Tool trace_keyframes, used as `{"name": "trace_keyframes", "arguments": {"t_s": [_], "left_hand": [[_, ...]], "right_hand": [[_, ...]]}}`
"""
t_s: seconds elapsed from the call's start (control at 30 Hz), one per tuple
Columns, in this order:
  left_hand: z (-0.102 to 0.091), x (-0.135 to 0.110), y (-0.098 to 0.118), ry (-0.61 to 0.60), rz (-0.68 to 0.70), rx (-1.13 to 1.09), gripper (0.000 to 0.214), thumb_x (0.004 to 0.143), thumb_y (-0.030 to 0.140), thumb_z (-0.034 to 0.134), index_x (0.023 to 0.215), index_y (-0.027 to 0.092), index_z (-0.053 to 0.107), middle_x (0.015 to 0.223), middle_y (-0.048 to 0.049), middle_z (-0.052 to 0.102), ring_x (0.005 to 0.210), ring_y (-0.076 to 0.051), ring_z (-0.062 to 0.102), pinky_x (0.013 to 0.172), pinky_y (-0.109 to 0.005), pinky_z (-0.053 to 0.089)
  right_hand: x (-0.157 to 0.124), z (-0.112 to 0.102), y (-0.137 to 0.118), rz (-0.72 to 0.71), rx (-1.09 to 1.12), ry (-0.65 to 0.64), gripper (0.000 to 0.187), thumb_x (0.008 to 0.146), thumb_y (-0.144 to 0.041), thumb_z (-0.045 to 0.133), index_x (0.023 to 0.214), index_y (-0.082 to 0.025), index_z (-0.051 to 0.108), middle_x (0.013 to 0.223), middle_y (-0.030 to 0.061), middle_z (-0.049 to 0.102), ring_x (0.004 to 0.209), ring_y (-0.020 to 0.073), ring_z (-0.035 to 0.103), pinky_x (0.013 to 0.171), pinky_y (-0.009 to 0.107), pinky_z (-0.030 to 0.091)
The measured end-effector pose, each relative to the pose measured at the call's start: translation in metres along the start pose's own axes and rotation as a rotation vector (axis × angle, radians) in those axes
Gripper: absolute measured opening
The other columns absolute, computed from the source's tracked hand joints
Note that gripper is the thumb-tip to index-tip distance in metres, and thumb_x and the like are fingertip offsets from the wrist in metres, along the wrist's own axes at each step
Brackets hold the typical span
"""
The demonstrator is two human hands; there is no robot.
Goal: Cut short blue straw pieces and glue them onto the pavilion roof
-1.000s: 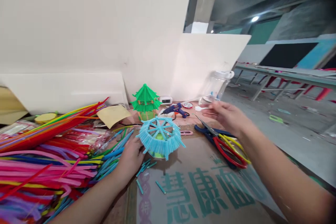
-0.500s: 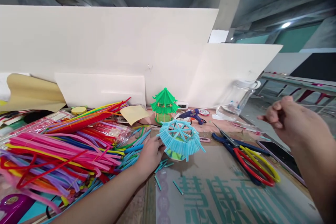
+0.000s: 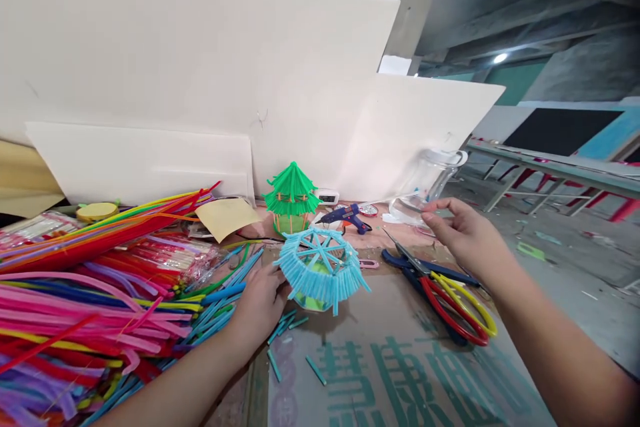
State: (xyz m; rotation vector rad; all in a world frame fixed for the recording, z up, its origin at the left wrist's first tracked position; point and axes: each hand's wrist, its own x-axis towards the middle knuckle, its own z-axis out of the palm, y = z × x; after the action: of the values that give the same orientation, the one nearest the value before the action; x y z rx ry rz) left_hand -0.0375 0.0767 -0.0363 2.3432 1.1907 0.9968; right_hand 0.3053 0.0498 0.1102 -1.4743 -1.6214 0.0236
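Observation:
My left hand (image 3: 260,307) is at the left edge of a small model pavilion (image 3: 323,270) with a light-blue pipe-cleaner roof, open spokes on top and a green base. Its fingers curl at the roof's rim, partly hidden. Raised at the right, in front of a clear water bottle (image 3: 425,180), my right hand (image 3: 463,233) has thumb and forefinger pinched together; anything between them is too small to make out. Short cut blue pieces (image 3: 316,369) lie in front of the model. Behind it stands a second model with a green tiered roof (image 3: 293,193).
Bundles of coloured pipe cleaners (image 3: 100,307) cover the left side. Right of the model lie scissors and pliers with red and yellow handles (image 3: 450,300). A blue glue gun (image 3: 347,215) rests behind, before a white board (image 3: 200,67). Printed cardboard (image 3: 380,347) covers the front.
My right hand has come left and inward from the right side, over the phone's area. The view has turned right. My left hand stays at the blue-roofed model.

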Motion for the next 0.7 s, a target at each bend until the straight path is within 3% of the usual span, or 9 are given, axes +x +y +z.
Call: {"name": "trace_keyframes", "arguments": {"t_s": [0.07,0.17,0.23,0.3,0.43,0.5,0.57,0.7], "left_hand": [[0.000,0.000,-0.001,-0.005,0.013,-0.005,0.030,0.085,0.010,0.060,0.107,0.025,0.075,0.126,-0.0074,0.069,0.120,-0.030,0.061,0.105,-0.048,0.047],[-0.002,0.000,0.000,-0.010,0.034,-0.008,0.036,0.085,0.010,0.059,0.115,0.025,0.073,0.128,-0.0076,0.068,0.122,-0.029,0.060,0.107,-0.049,0.046],[-0.004,0.001,0.002,-0.025,0.034,-0.012,0.036,0.086,0.010,0.057,0.115,0.024,0.073,0.126,-0.0079,0.069,0.121,-0.030,0.061,0.106,-0.049,0.046],[-0.006,0.001,0.004,-0.039,0.018,-0.004,0.034,0.086,0.010,0.057,0.113,0.024,0.073,0.122,-0.0084,0.070,0.119,-0.030,0.062,0.106,-0.051,0.046],[-0.006,0.000,0.004,-0.046,-0.008,0.022,0.032,0.087,0.011,0.058,0.112,0.023,0.074,0.118,-0.0091,0.071,0.118,-0.031,0.062,0.106,-0.052,0.045],[-0.005,0.000,0.003,-0.050,-0.003,0.020,0.032,0.088,0.012,0.057,0.113,0.024,0.073,0.120,-0.0091,0.071,0.119,-0.031,0.061,0.106,-0.051,0.045],[-0.005,-0.001,0.003,-0.047,-0.006,0.017,0.032,0.088,0.012,0.058,0.113,0.023,0.073,0.123,-0.0092,0.070,0.120,-0.031,0.060,0.105,-0.050,0.045],[-0.007,0.000,0.008,-0.048,-0.034,0.005,0.032,0.087,0.011,0.059,0.112,0.025,0.074,0.122,-0.0080,0.070,0.117,-0.032,0.061,0.102,-0.050,0.047]], "right_hand": [[0.001,0.004,0.002,-0.029,-0.040,-0.077,0.029,0.085,-0.040,0.066,0.106,-0.021,0.064,0.065,0.0025,0.066,0.054,0.0186,0.058,0.053,0.031,0.043],[0.001,0.010,0.004,0.023,-0.148,-0.182,0.029,0.080,-0.049,0.065,0.088,-0.021,0.068,0.087,0.0087,0.073,0.080,0.0257,0.067,0.071,0.036,0.048],[0.000,0.012,0.004,0.102,-0.231,-0.202,0.037,0.082,-0.055,0.059,0.071,-0.021,0.065,0.077,0.0071,0.072,0.072,0.0244,0.065,0.067,0.035,0.046],[-0.002,0.014,0.000,0.142,-0.259,-0.160,0.041,0.086,-0.056,0.054,0.067,-0.021,0.060,0.064,0.0041,0.066,0.061,0.0203,0.060,0.060,0.032,0.042],[-0.010,0.014,-0.018,0.160,-0.136,-0.148,0.031,0.089,-0.048,0.056,0.092,-0.020,0.067,0.056,-0.0005,0.064,0.047,0.0163,0.053,0.049,0.028,0.038],[-0.017,0.016,-0.032,0.060,-0.040,-0.236,0.028,0.091,-0.042,0.056,0.098,-0.020,0.072,0.066,0.0026,0.070,0.056,0.0185,0.062,0.052,0.028,0.044],[-0.027,0.021,-0.046,-0.121,0.011,-0.267,0.021,0.093,-0.033,0.059,0.099,-0.021,0.075,0.092,0.0065,0.077,0.081,0.0213,0.070,0.070,0.031,0.053],[-0.046,0.038,-0.061,-0.511,-0.005,-0.310,0.034,0.097,-0.016,0.055,0.129,-0.024,0.065,0.117,0.0092,0.070,0.109,0.0221,0.065,0.093,0.037,0.052]]}}
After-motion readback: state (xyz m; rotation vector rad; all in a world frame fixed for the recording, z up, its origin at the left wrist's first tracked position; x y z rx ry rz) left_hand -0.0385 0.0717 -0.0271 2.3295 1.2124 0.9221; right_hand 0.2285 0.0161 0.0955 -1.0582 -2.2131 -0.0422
